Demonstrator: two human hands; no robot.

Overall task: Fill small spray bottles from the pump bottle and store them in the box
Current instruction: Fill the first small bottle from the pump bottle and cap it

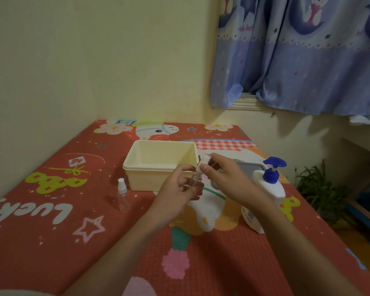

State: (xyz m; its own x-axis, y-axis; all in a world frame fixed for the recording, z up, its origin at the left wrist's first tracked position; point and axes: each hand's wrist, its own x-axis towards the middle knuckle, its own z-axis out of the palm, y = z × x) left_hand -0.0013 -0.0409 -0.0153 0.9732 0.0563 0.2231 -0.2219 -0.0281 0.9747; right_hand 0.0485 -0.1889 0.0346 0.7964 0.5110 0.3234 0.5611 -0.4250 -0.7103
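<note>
Clear spray bottle [194, 180] | gripped by left hand [177, 189] | right hand [224, 175] pinching cap

Over the red cartoon-print worktop [51, 242], the left hand [175, 189] grips a small clear spray bottle [194, 180] while the right hand [224, 176] pinches its white spray cap [203, 161]. Behind them sits a cream box [158, 165]; another spray bottle [122, 195] stands left, a blue-topped pump bottle [269, 184] right.
</note>
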